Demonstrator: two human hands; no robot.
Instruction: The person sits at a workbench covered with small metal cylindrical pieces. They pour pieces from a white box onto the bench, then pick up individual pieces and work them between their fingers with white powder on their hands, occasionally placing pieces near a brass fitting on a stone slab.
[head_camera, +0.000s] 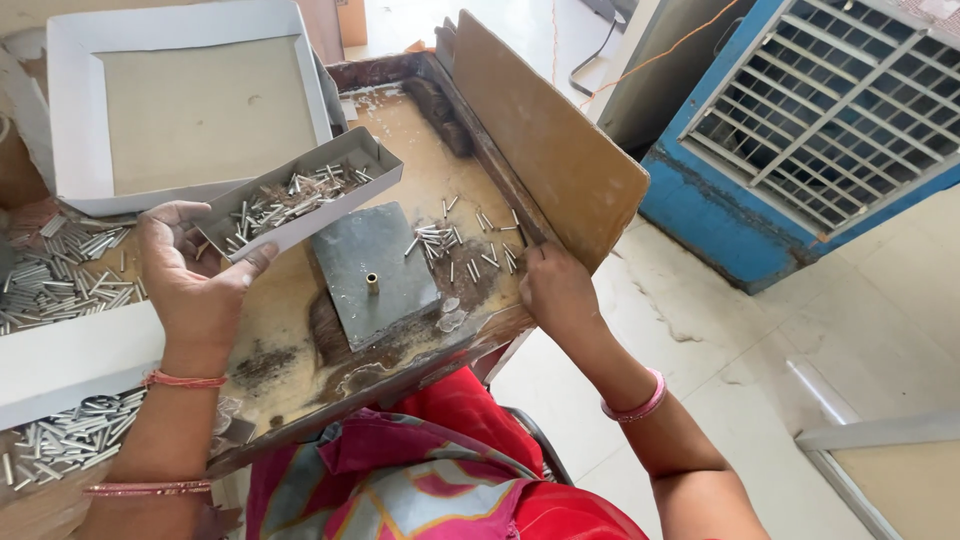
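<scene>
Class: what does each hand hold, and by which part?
Left hand grips the small grey cardboard tray of metal pins by its near end. Right hand holds nothing visible.

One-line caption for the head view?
Left hand holds a grey cardboard tray of small metal pins; right hand touches loose pins on the worn wooden board.

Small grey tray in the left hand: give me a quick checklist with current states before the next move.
1. Left hand grips the small grey tray at its near end: ok.
2. Tray held level: not ok, it is tilted, pins spread along it.
3. Right hand clear of the tray: ok, it rests at the wooden work tray's right edge near loose pins.
4. Metal plate with its brass stud unobstructed: ok.
5. Right hand holds a pin: cannot tell, fingers curl under.
6. Big white box behind has room: ok.
</scene>
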